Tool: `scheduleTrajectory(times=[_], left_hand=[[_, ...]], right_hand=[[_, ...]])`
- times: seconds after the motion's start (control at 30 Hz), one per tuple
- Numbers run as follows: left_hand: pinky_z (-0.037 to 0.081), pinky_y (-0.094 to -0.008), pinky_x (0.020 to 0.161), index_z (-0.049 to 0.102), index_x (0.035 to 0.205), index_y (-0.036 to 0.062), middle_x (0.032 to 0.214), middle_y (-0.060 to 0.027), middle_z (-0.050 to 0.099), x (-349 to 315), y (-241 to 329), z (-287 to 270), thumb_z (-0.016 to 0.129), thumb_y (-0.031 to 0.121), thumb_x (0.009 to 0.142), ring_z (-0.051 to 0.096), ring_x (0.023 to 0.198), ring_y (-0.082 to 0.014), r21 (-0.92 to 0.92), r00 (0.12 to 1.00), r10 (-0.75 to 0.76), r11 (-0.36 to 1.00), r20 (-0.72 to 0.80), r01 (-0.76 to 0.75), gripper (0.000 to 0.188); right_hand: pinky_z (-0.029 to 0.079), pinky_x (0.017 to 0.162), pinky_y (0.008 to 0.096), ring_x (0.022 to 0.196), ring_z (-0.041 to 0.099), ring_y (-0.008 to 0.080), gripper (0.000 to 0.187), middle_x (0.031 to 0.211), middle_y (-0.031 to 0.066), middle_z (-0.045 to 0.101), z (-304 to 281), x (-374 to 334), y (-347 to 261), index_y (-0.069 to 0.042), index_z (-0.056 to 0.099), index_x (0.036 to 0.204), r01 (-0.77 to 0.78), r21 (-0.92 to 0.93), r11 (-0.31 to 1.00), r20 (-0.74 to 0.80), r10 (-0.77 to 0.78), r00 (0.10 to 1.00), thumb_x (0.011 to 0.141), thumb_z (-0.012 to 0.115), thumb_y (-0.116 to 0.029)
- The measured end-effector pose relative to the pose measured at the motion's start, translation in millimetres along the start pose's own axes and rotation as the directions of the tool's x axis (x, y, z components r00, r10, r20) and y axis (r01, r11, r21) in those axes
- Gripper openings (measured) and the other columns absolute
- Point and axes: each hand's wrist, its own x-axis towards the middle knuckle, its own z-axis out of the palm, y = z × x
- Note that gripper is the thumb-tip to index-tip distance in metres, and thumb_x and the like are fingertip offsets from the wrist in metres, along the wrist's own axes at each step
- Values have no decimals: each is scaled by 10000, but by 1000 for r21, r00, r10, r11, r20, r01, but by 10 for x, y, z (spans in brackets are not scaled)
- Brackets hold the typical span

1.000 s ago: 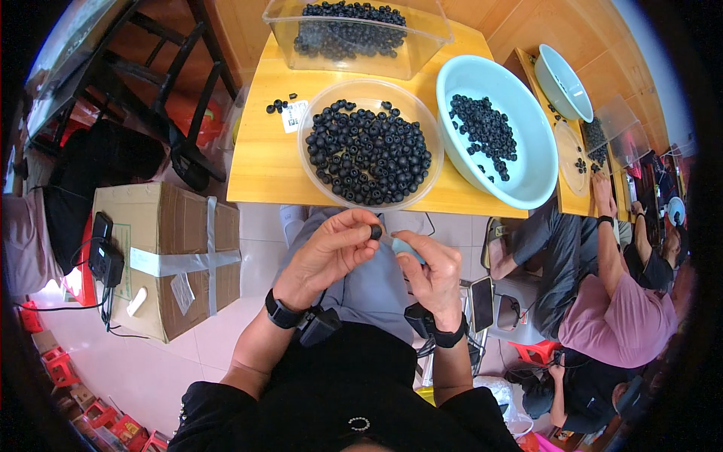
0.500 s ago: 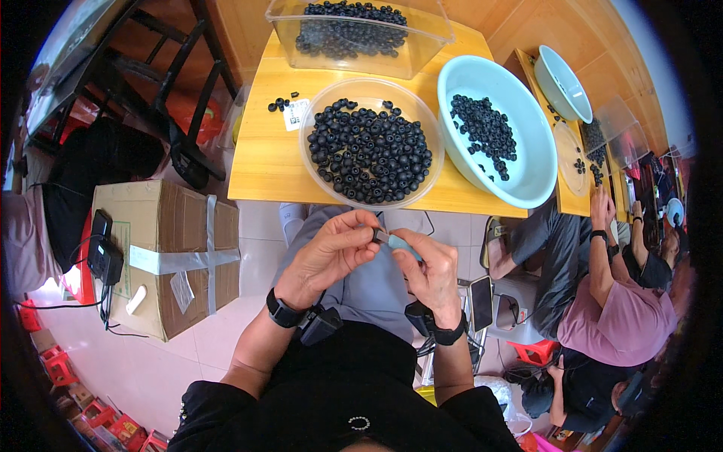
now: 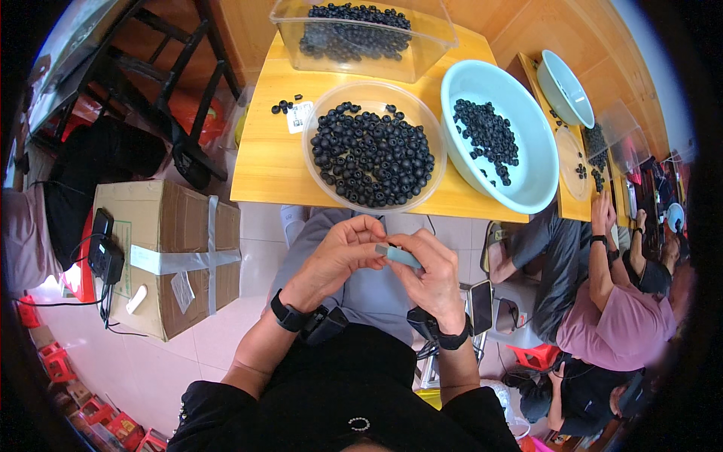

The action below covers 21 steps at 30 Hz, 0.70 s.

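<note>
My right hand (image 3: 431, 267) grips a small tool with a pale blue handle (image 3: 404, 258) and a short grey tip pointing left. My left hand (image 3: 337, 252) meets it fingertip to fingertip, thumb and forefinger pinched at the tool's tip; whatever lies between them is hidden. Both hands are above my lap, just off the table's near edge. Beyond them, a round clear tub (image 3: 424, 113) holds many small black ring-like parts (image 3: 373, 158). To its right, a light blue basin (image 3: 533, 151) carries more of these parts.
A clear rectangular bin (image 3: 361, 66) of black parts stands at the back of the wooden table (image 3: 256, 173). Several loose parts (image 3: 283, 106) lie beside a white label (image 3: 299, 117). A taped cardboard box (image 3: 177, 256) is on the floor, left. People (image 3: 614, 324) sit at right.
My fingers have closed together around the tool's tip, and the black part seen earlier in my left fingertips is now hidden. The right hand has turned, tilting the blue handle.
</note>
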Motion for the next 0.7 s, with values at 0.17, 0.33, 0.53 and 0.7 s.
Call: scheduleTrajectory(times=[0.17,0.33,0.53,0.7], left_hand=[[526,-233,673,570,963,43,930,-65,633,-9,203,99,611,62,834,615,740,-104,240,993,76,969,-87,-53,137],[515,-234,663,602,961,17,864,-55,636,228,427,-4,609,65,837,611,732,-105,483,961,246,861,-125,-158,133],[495,-355,664,625,813,-29,768,-144,622,736,457,-41,661,34,712,629,726,-268,979,786,614,110,70,-173,124],[470,-332,594,626,813,-5,709,-133,585,901,328,-102,685,34,673,589,626,-252,977,734,647,-176,209,-123,157]], right_hand=[[485,596,343,674,619,281,246,812,127,612,-337,202,140,-15,637,950,17,-266,964,-124,-51,991,710,687,-26],[484,729,332,833,620,248,295,908,165,641,-703,592,385,7,614,1043,-85,-247,965,-528,-61,847,757,670,-34],[470,622,279,727,610,203,284,877,133,641,-483,213,326,6,613,1055,-129,-303,944,-435,-17,900,778,655,-36],[461,614,282,688,594,172,228,813,150,642,-324,-70,399,35,629,1007,-262,-100,960,-475,185,860,803,647,-66]])
